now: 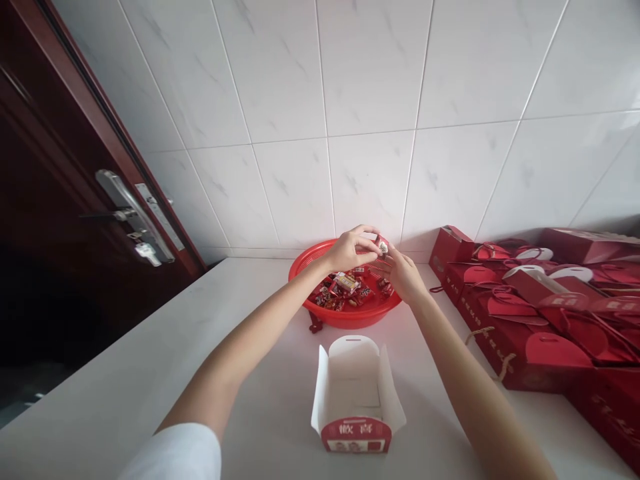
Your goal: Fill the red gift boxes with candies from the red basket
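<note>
Both my hands are raised over a red plastic basket of wrapped candies. A small wrapped candy, red with a pale label, is held up between them. My left hand pinches at its left side with thumb and fingers. The fingers of my right hand are closed on its right side. Nearer to me stands an open gift box, white inside with a red printed front. Its flaps are up and the inside shows only white card.
Many red gift boxes with ribbons and cord handles fill the right side of the white table. A small dark red item lies by the basket. Behind is a tiled wall; at left, a dark wooden door with keys.
</note>
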Tool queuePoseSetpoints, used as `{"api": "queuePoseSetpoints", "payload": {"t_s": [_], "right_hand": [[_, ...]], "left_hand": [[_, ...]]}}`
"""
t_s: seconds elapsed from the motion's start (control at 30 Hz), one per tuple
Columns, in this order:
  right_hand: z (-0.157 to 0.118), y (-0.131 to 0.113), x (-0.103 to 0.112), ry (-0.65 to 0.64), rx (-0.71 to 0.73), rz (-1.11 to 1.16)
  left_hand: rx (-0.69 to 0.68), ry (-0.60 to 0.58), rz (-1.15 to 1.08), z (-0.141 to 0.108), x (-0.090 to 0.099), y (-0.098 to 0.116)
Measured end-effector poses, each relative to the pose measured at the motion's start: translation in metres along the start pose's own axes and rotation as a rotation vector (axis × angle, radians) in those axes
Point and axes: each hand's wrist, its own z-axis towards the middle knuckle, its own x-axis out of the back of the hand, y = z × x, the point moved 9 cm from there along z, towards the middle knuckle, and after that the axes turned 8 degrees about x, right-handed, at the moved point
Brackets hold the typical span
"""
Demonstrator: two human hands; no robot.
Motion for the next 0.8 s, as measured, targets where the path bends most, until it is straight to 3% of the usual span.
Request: {"api": "queuePoseSetpoints", "payload": {"t_s": [0.13,0.2,0.3,0.37,0.47,0.63,0.8], "right_hand": [[-0.008,0.002,-0.012,-0.028,-0.057,0.114],[-0.008,0.002,-0.01,0.002,-0.058,0.117],[-0.007,0.002,-0.006,0.031,-0.058,0.121],[-0.008,0.0,-0.006,0.029,-0.058,0.123],[-0.011,-0.003,-0.01,0.004,-0.06,0.126],[-0.016,-0.007,-0.015,-0.021,-0.07,0.147],[-0.016,-0.007,-0.017,-0.03,-0.08,0.174]], "left_hand": [[0.066,-0.08,0.066,-0.006,-0.001,-0.008],[0.225,-0.138,0.206,-0.009,0.003,-0.034],[0.486,-0.369,0.4,-0.028,0.001,-0.085],[0.601,-0.51,0.456,-0.046,-0.003,-0.113],[0.714,-0.598,0.517,-0.065,-0.008,-0.143],[0.783,-0.626,0.462,-0.074,-0.016,-0.158],[0.773,-0.564,0.22,-0.078,-0.011,-0.152]]}}
